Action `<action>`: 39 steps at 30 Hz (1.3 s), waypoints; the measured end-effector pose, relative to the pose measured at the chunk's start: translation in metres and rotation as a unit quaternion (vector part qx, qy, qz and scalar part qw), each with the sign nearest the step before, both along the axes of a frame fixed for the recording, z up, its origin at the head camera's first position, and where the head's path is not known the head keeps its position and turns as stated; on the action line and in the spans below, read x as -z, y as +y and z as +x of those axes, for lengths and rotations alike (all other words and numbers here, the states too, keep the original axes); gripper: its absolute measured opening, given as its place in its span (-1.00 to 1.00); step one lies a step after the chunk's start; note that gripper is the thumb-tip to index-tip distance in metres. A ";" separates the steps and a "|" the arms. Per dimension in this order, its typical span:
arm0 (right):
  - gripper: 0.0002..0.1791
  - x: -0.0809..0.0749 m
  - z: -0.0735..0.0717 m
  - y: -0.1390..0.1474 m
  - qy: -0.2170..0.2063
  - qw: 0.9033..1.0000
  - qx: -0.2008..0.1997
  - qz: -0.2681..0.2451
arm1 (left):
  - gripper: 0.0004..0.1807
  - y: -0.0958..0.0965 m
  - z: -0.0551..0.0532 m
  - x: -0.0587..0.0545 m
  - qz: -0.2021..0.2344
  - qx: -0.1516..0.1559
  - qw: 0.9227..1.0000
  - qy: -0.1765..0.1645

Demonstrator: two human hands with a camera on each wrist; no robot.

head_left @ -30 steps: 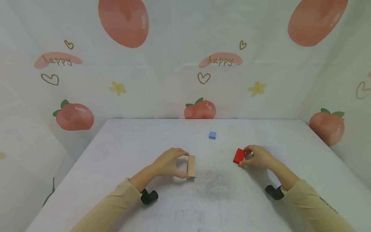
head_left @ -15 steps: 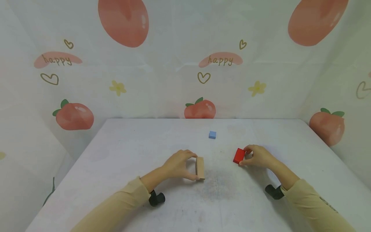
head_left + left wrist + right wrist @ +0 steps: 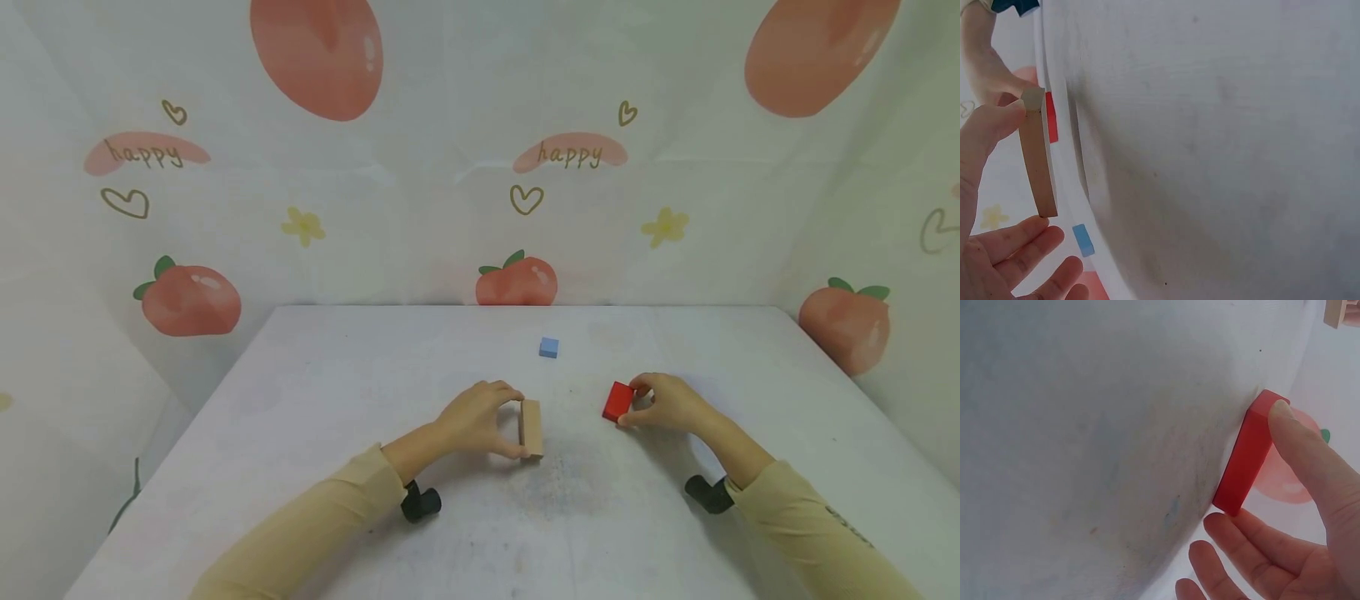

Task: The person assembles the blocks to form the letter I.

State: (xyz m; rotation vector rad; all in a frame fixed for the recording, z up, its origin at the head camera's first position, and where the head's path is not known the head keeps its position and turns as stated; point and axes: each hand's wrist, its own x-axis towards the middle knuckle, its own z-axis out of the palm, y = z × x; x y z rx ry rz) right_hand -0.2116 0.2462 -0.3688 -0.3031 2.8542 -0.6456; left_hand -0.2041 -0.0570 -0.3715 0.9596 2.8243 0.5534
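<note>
My left hand (image 3: 472, 421) pinches a plain wooden block (image 3: 532, 428) by its two ends, thumb on the near end and a fingertip on the far end. In the left wrist view the wooden block (image 3: 1036, 159) appears held above the tabletop. To the right, my right hand (image 3: 670, 405) holds a red rectangular block (image 3: 618, 402) the same way, between thumb and index finger. The right wrist view has the red block (image 3: 1246, 456) down at the table surface. A gap separates the two blocks. The undersides of both are hidden.
A small blue block (image 3: 549, 347) lies farther back on the white table (image 3: 360, 358), between and beyond the hands. Behind the table's back edge hangs a pale backdrop (image 3: 420, 208) printed with peaches. Dark wrist-mounted devices (image 3: 422, 505) sit under both sleeves.
My left hand has carried the wooden block to the right, closer to the red block. The right hand and the red block have stayed in place.
</note>
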 end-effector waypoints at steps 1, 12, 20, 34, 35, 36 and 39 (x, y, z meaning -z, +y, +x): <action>-0.32 0.000 0.000 0.000 0.000 1.000 -0.001 0.001 | -0.22 0.001 -0.001 0.000 -0.004 0.001 1.000 0.003; -0.31 0.000 -0.001 0.000 -0.002 1.000 -0.001 0.004 | -0.21 0.011 -0.013 0.001 -0.022 0.002 1.000 0.007; -0.33 0.000 -0.001 0.000 -0.007 1.000 0.003 0.006 | -0.21 0.014 -0.018 0.004 -0.025 0.001 1.000 0.002; -0.33 -0.001 -0.001 -0.001 -0.008 1.000 0.004 0.002 | -0.20 0.019 -0.027 0.008 -0.038 -0.012 0.999 -0.030; -0.33 -0.001 0.000 -0.001 -0.009 1.000 0.004 0.002 | -0.21 0.020 -0.027 0.008 -0.038 -0.012 0.999 -0.033; -0.33 -0.001 0.000 -0.001 -0.009 1.000 0.004 0.001 | -0.21 0.020 -0.027 0.008 -0.039 -0.011 0.999 -0.033; -0.33 -0.001 -0.001 -0.001 -0.010 1.000 0.005 0.000 | -0.22 0.020 -0.027 0.008 -0.037 -0.012 0.998 -0.042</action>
